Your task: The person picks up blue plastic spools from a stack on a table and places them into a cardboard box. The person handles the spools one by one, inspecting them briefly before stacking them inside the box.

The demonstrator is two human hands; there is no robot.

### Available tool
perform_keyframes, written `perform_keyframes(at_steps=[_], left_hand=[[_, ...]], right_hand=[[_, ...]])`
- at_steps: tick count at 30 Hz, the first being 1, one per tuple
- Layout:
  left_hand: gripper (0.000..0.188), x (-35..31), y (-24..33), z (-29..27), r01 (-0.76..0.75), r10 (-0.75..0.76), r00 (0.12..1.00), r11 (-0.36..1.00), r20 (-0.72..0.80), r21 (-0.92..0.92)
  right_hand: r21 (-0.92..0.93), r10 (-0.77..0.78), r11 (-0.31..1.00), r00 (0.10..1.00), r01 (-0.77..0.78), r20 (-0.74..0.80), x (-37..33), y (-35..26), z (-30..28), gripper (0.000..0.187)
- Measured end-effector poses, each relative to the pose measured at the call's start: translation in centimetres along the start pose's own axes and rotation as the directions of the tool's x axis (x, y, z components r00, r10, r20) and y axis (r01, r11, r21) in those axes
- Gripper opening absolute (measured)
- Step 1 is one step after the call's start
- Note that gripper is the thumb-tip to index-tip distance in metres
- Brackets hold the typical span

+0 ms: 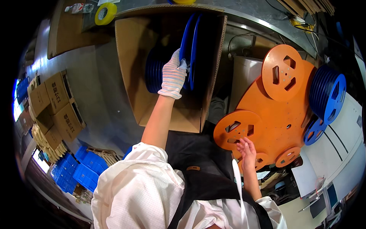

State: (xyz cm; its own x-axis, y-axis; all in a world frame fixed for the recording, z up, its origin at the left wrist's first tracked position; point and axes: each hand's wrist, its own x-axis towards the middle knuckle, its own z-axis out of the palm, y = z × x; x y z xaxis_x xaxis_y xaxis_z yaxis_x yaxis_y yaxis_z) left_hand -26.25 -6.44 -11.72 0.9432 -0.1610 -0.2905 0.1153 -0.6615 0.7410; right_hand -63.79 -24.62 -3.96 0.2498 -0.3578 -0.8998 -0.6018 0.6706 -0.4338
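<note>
My left hand, in a striped knit glove, reaches into an open cardboard box. Its fingers are closed on a blue reel standing on edge; part of the grip is hidden behind the hand. Left of it, inside the box, a row of blue reels stands packed together. My bare right hand holds nothing, its fingers loosely bent and apart. It hovers by the edge of an orange slotted disc, mounted on a large orange round plate; whether it touches the disc, I cannot tell.
Another orange disc and a stack of blue reels sit on the plate. Yellow tape and a plastic bottle lie at the far left. Cartons and blue bins stand on the left.
</note>
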Motion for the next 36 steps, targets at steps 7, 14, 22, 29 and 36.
perform_keyframes(at_steps=[7,14,22,29,36], left_hand=[[0.06,0.8,-3.2,2.3,0.157,-0.162,0.97,0.987,0.181,0.042],[0.063,-8.1,-9.3,4.1,0.259,-0.258,0.899,0.965,0.353,0.047],[0.052,-21.6,-11.6,2.4,0.262,-0.4,0.74,0.912,0.54,0.315],[0.048,-26.8,-15.2,0.4,0.525,-0.562,0.72,0.825,0.407,0.21],[0.042,-30.5,-17.5,-0.7,0.632,-0.623,0.666,0.764,0.41,0.133]], right_hand=[[0.011,-0.004,1.0,1.0,0.004,0.011,0.1,-0.2,-0.9,0.037],[-0.253,-0.209,0.947,0.978,0.196,-0.022,4.0,-6.3,-5.4,0.037],[-0.804,-0.942,0.316,0.268,0.504,-0.202,14.8,-33.2,-16.3,0.064],[-0.58,-0.305,0.814,0.866,0.023,-0.395,28.1,-46.2,-20.9,0.098],[-0.448,-0.282,0.881,0.927,0.15,-0.245,33.8,-42.5,-19.9,0.073]])
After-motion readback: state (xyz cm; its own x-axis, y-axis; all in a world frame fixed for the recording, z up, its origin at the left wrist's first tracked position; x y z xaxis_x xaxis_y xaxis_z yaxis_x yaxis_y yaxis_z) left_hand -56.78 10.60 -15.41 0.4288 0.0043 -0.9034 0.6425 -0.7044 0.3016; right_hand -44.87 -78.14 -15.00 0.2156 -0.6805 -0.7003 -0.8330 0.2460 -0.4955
